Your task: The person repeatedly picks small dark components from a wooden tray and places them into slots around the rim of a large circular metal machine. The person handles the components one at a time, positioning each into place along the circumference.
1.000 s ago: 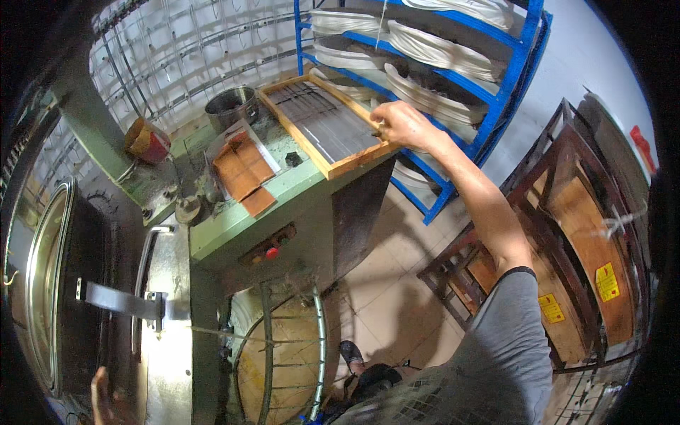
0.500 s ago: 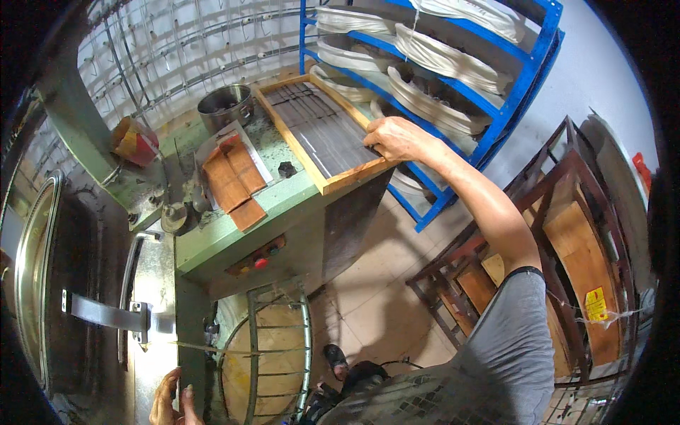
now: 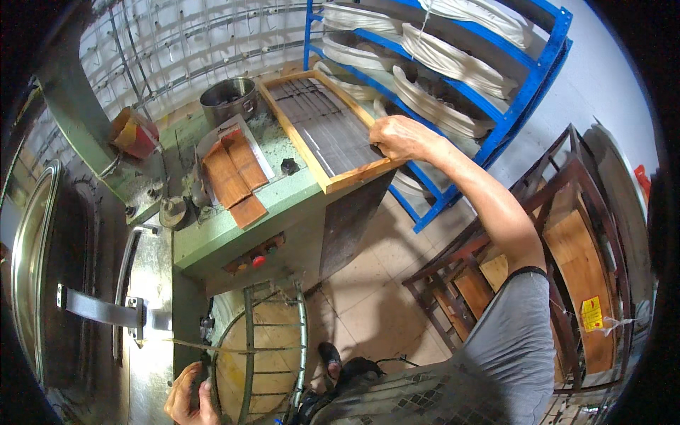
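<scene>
My right hand [image 3: 398, 136] reaches out to a wooden-framed tray [image 3: 352, 176] of dark grey strips [image 3: 322, 124] on the green machine top [image 3: 283, 202]. Its fingers are curled at the tray's near right corner, touching the strips and the frame. My left hand [image 3: 190, 394] is low at the bottom edge, fingers wrapped on the metal rim of a round wire cage [image 3: 265, 347] beside the machine. Brown wooden slats [image 3: 234, 173] lie on a metal plate in the middle of the machine top.
A blue shelf rack [image 3: 496, 92] holds white coiled bundles behind the tray. A metal pot [image 3: 228, 99] and a red-orange container [image 3: 133, 133] stand at the back. Brown wooden frames [image 3: 559, 248] stand at right. A large steel drum door [image 3: 42, 276] is at left.
My right hand has slid along the tray's right edge toward its near corner. My left hand has come further into view at the bottom and taken the cage rim.
</scene>
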`<state>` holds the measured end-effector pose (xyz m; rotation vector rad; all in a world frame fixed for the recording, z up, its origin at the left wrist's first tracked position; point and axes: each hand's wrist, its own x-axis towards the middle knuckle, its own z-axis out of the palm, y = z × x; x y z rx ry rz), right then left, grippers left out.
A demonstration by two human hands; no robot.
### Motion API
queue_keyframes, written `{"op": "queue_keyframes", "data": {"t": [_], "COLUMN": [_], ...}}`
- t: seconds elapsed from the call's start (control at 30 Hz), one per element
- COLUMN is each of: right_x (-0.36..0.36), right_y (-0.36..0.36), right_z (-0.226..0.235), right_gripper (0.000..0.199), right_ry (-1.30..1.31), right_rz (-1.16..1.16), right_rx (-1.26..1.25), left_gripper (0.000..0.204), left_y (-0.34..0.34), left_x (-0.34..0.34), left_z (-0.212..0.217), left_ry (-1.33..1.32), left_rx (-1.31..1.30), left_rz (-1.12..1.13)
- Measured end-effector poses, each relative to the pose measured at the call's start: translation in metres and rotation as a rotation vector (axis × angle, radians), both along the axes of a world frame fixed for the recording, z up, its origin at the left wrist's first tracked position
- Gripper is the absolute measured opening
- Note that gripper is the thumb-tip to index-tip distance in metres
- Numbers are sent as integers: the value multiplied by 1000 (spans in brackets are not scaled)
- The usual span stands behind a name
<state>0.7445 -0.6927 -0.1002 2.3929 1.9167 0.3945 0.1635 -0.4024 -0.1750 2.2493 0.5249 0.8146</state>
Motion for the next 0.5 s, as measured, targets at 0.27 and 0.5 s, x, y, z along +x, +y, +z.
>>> {"op": "queue_keyframes", "data": {"t": [0.27,0.5], "right_x": [1,-2], "right_y": [3,7], "right_z": [5,7], "right_gripper": [14,11], "right_ry": [28,12], "right_rz": [-2,-78], "right_rx": [-24,-107], "left_gripper": [23,26], "left_y": [-9,-18], "left_x": [9,15], "left_z": [-9,-7], "left_ry": [-20,10], "left_rx": [-50,-83], "left_rz": [17,3]}}
